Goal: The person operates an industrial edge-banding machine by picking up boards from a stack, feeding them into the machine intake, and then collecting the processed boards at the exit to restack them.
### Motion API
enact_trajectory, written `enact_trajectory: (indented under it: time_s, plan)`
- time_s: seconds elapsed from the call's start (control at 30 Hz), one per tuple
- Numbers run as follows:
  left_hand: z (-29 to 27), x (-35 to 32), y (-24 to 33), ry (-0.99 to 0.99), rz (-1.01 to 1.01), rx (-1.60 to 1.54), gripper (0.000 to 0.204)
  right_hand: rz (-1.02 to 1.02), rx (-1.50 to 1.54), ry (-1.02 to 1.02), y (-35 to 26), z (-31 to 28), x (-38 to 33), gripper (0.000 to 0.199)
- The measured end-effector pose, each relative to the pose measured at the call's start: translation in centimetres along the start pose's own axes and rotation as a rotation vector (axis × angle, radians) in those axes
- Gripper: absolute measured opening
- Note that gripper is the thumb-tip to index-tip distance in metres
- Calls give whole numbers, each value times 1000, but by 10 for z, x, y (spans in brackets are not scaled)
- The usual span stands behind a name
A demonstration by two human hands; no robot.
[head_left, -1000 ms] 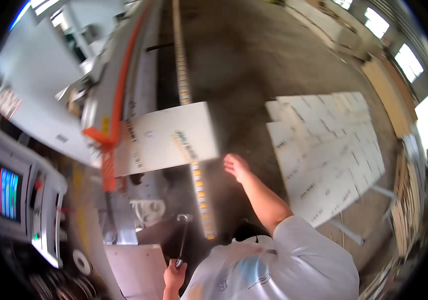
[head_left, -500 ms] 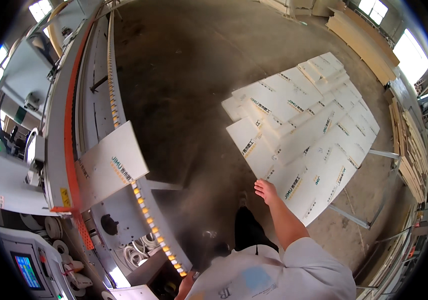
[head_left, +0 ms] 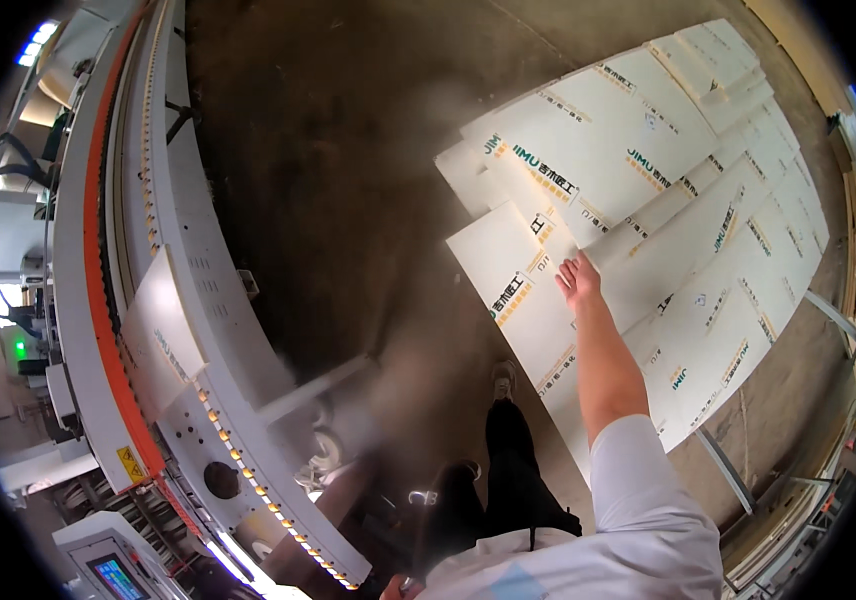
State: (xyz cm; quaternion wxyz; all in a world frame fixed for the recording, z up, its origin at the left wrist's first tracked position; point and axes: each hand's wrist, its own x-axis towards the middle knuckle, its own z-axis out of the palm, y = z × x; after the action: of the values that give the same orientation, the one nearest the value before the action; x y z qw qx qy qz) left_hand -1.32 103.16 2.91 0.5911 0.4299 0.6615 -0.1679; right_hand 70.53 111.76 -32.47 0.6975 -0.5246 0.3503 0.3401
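Right hand (head_left: 580, 282) stretches out, fingers spread in a wide grip, fingertips just touching the near white panel (head_left: 518, 285) of the overlapping stack on the right. Left hand (head_left: 400, 588) barely peeks in at the bottom edge; its grip can't be told. Another white panel (head_left: 163, 335) rides the long machine (head_left: 98, 300) on the left.

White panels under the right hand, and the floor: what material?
White panels: flat and rigid, smooth matt white faces with printed film, probably laminated board; the core is not visible. The right hand reaches onto one, fingers spread. Floor: likely bare concrete, dull brown-grey and dusty-looking.
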Motion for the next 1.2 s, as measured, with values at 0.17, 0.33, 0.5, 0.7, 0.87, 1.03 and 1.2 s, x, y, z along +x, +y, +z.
enact_trajectory:
  time_s: [0.17,0.33,0.5,0.7,0.87,1.03,1.2]
  plan:
    - [27,-27,75,59,-94,146,23,48,487,6,1,30,43,44]
    - [44,-21,104,62,-59,-186,18,-51,510,5,8,30,43,38]
    - [5,27,48,51,137,318,17,-82,590,-40,47,-63,20,43]
    - [4,54,68,-190,-165,-706,19,-227,992,408,107,-208,-40,41]
    - [46,21,159,3,56,49,23,50,809,336,118,-171,-91,43]
    - [38,19,173,-35,130,427,37,-118,697,160,122,-232,-146,39]
    - [34,2,158,-193,271,439,37,-216,574,-23,47,-256,-217,42]
